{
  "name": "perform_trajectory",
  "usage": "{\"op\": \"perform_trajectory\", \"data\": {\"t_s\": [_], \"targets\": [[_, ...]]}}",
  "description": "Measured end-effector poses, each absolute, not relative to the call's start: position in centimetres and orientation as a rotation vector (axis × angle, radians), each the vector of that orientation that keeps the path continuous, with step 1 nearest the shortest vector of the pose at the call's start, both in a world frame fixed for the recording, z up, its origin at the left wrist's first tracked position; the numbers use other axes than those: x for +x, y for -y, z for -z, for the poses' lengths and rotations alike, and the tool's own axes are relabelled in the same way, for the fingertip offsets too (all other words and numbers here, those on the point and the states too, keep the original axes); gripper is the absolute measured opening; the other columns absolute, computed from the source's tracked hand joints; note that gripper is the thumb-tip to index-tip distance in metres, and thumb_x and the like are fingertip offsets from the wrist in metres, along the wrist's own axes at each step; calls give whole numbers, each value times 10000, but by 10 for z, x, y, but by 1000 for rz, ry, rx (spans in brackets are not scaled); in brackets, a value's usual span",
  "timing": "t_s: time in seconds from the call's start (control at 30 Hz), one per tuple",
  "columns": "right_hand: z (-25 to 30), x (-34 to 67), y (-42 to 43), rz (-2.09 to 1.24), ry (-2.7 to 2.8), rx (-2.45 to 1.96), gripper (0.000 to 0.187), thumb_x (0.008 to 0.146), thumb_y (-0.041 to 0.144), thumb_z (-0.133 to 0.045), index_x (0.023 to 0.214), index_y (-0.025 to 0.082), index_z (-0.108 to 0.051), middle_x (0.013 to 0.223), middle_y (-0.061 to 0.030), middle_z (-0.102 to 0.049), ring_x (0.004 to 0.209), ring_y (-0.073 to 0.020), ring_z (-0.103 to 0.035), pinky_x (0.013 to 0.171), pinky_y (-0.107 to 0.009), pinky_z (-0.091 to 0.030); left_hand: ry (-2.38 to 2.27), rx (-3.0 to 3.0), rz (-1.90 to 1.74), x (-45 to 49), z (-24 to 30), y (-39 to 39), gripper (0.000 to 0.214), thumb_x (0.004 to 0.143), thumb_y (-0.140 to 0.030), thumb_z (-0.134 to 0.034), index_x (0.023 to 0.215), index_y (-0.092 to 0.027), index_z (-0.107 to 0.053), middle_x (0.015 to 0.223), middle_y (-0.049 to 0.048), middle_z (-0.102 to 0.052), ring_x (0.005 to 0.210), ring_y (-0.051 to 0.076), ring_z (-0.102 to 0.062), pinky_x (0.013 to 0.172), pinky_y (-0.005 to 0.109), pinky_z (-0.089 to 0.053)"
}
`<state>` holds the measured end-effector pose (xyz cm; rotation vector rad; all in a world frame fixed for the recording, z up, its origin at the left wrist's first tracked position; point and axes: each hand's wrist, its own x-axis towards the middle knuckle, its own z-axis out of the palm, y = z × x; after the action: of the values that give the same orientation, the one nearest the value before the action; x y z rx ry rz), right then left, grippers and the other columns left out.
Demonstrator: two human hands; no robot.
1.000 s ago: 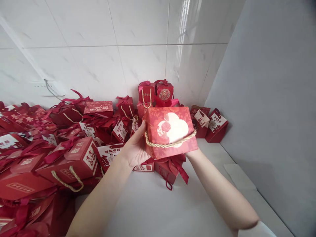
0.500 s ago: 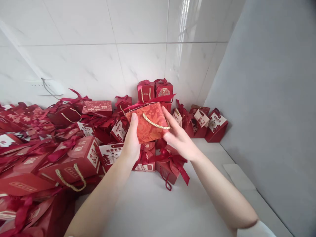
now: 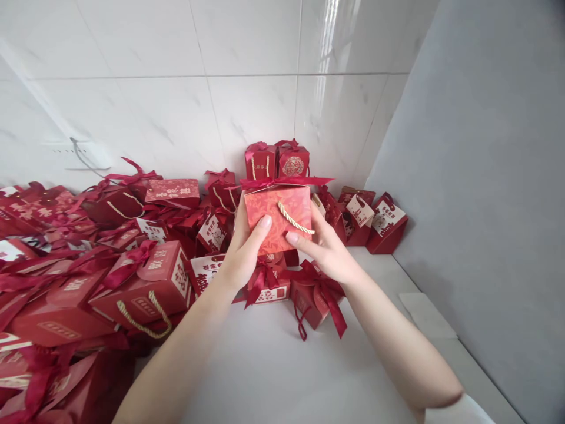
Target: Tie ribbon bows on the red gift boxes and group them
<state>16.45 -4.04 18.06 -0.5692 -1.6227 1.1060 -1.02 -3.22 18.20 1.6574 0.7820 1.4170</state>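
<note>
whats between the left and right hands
In the head view, a red patterned box with a gold rope handle lies between the left hand and the right hand, held by both.

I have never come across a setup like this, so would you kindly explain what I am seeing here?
There is no machine: these are a person's own bare hands, seen by a camera worn on the head, looking forward and down. The left hand and right hand together hold an orange-red box, with both thumbs on the side facing us. A gold rope handle crosses that side, and a dark red ribbon shows at its top edge. On the pale surface, many more red boxes lie heaped, mostly to the left. Behind them is a tiled wall.
</note>
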Motion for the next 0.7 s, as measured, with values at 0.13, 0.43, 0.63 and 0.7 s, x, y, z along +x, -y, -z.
{"op": "perform_trajectory", "data": {"t_s": [0.13, 0.43, 0.63, 0.7], "targets": [[-181, 165, 33, -1166, 1508, -592, 597, 976, 476, -482, 1526, 363, -281, 1562, 20, -406, 1419, -231, -421, 1122, -431, -461, -765, 1578, -1478, -8, -187, 32, 567, 969, -515, -466, 1482, -308, -344, 1538, 39, -424, 1465, 256, -324, 1194, 413, -348], [-182, 188, 31, -619, 1598, -929, 362, 955, 443, -537, 1251, 282, -671, 1222, -33, -712, 1103, -266, -675, 934, -457, -563, -743, 1571, -1306, -29, -191, 26, 606, 832, -442, -697, 1368, -271, -472, 1398, 91, -559, 1256, 332, -565, 973, 432, -547], [-205, 214, 43, -470, 1362, -811, 177, 899, 348, -663, 1019, 249, -747, 925, -28, -766, 851, -216, -742, 796, -399, -618, -736, 2021, -1191, -47, -208, 32, 926, 607, -349, -880, 1414, -274, -430, 1409, 110, -516, 1266, 373, -532, 1058, 482, -472], [-213, 216, 51, -413, 1269, -720, 108, 866, 314, -710, 939, 242, -743, 943, -24, -754, 879, -211, -737, 792, -395, -625, -724, 2194, -1175, -48, -212, 35, 1043, 564, -303, -900, 1459, -302, -362, 1458, 103, -452, 1319, 380, -473, 1127, 507, -401]]}}
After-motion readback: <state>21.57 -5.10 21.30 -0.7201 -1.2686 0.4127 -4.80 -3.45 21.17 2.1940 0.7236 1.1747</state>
